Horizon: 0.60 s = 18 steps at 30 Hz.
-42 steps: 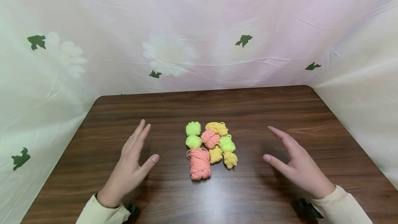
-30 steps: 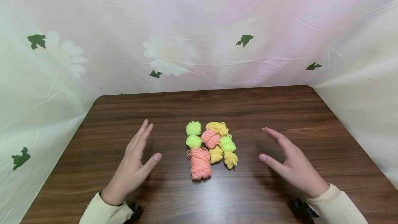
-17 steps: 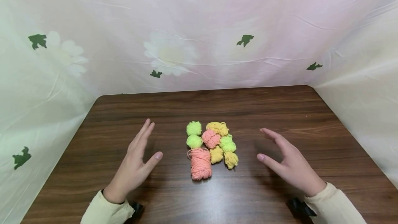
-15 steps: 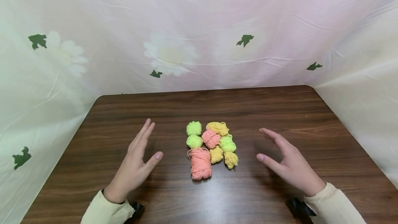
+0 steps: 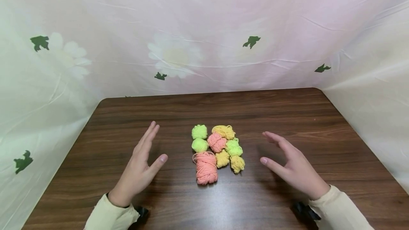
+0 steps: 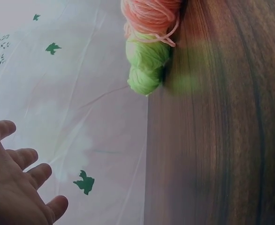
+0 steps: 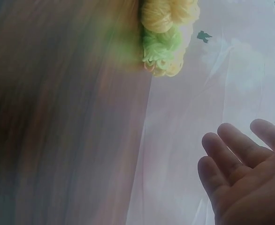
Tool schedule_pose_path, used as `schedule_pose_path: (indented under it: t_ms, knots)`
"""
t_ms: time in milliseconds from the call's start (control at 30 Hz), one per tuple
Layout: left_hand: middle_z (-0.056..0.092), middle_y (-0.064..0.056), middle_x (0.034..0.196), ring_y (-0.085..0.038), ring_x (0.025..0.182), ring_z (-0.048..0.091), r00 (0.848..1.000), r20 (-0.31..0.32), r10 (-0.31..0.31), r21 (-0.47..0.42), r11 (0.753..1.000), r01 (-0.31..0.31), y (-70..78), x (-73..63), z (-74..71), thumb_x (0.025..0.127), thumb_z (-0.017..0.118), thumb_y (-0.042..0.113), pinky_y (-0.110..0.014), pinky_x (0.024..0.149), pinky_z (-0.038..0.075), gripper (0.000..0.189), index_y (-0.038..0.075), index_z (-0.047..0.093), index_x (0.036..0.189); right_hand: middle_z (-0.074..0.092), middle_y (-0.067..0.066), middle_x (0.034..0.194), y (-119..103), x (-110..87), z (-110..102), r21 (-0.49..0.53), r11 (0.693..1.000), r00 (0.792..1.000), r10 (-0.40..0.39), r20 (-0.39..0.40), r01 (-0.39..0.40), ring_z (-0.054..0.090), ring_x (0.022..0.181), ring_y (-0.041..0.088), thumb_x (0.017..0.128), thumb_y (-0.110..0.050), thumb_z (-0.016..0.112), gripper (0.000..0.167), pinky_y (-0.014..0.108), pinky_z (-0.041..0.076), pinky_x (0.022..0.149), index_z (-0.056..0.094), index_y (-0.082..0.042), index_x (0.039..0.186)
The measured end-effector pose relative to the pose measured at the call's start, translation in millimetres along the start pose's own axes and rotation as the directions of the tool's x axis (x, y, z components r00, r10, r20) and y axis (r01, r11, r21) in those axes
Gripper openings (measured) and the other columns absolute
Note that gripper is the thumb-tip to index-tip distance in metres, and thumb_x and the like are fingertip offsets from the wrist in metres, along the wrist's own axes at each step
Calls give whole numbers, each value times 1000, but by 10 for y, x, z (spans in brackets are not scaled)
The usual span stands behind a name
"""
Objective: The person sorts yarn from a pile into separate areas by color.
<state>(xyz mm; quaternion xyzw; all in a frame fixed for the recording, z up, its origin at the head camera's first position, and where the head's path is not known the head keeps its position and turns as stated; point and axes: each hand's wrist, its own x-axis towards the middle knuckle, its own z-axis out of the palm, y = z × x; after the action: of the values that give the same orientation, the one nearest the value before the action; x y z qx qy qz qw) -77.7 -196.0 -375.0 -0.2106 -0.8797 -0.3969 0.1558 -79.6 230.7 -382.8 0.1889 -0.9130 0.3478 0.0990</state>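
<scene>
While both your hands are spread and hold nothing, the coral yarn skein [image 5: 206, 169] lies on the surface [image 5: 262, 113] between them. Your left hand [image 5: 135, 169] is well apart on the skein's left, your right hand [image 5: 294, 166] well apart on its right. Directly beyond the skein sit the nearer lime-green ball [image 5: 199, 145] and the farther lime-green ball [image 5: 199, 131]; beyond it and to the right is the pink yarn ball [image 5: 216, 142]. Just beside its right is the small yellow ball [image 5: 222, 159], with the ragged yellow bundle [image 5: 237, 164] farther right. Because these are packed so closely, grasping one could drag or roll its neighbours. A finger catching the skein's loose loop [image 5: 193, 155] might unwind it, and closing in too fast could scatter the smaller balls.
</scene>
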Motion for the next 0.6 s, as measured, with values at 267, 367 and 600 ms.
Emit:
schedule_pose_path:
  t_ms: [267,367,600]
  knots:
    - [13,-2,167,-33,151,18,1000,26,-5,-10,1000,6,-10,26,64,97,67,19,-72,108,24,81,23,18,162,50,2,148,-49,20,28,-3,1000,1000,15,26,-15,51,129,25,91,-28,77,73,42,43,99,39,-23,153]
    - [13,-1,167,-31,152,17,999,36,-8,-24,1000,9,-10,44,94,97,67,18,-70,109,25,82,24,17,162,51,5,148,-69,27,40,17,1000,999,11,31,-12,51,129,28,92,-27,76,71,53,43,98,40,-21,152]
    - [13,0,167,-28,152,16,999,41,-9,-60,998,11,-15,64,155,96,66,12,-66,111,25,83,25,17,162,51,6,147,-93,31,73,52,999,999,2,40,-4,51,128,31,93,-26,75,69,57,43,97,40,-19,152]
